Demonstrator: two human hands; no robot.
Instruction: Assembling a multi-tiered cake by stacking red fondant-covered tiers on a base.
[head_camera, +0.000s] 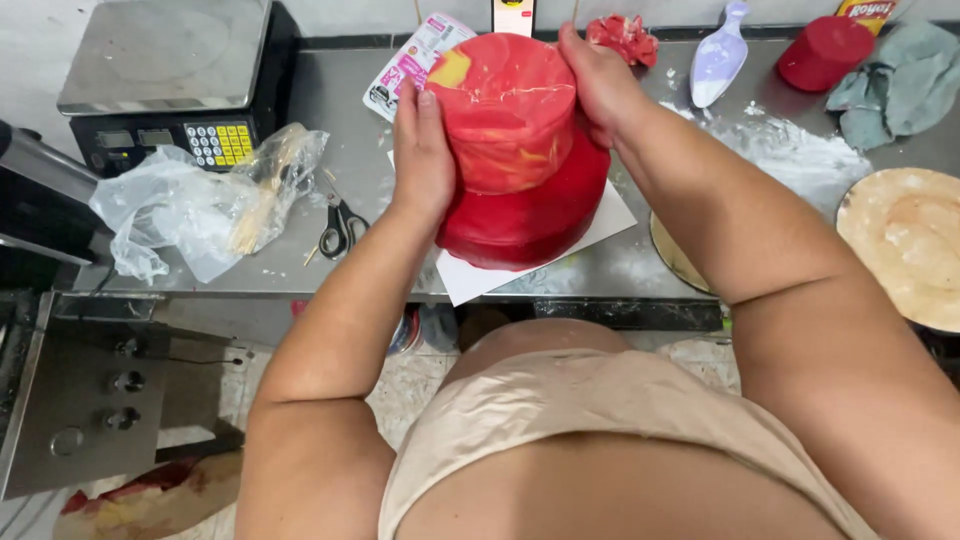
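At nine o'clock, one scale (165, 75), one plastic bag (200, 205), one pair of scissors (340, 228). Left hand (422, 155) and right hand (598, 85), fingers pressed flat together, cup the upper tier (508, 110), probably steadying it on the red lower tier (530, 225) at centre. One scoop (720, 55) at one o'clock.

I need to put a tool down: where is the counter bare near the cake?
Bare steel shows between the scissors and the left hand, and below the scale along the top edge. Right of the right hand, flour covers the counter; round boards, a cloth and a scoop crowd it.
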